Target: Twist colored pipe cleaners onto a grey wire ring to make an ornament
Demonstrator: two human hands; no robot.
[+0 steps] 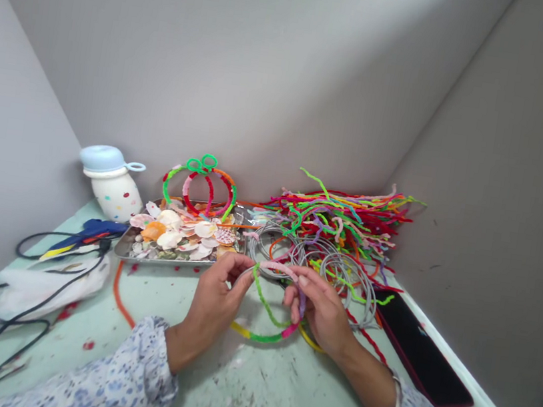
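My left hand (215, 297) pinches the left side of a ring wrapped in coloured pipe cleaner (263, 334), with green, yellow and pink stretches. My right hand (320, 305) grips the ring's right side, fingers curled on a purple and pink pipe cleaner (301, 302) at the top. Both hands hover just above the pale green table (245, 388). Both sleeves are blue-patterned.
A metal tray of seashells (180, 238) lies behind my left hand, with finished wrapped rings (200, 187) standing in it. Grey wire rings (337, 270) and a heap of coloured pipe cleaners (345, 217) sit at right. Glue gun (88, 235), white jar (112, 184), black phone (419, 352).
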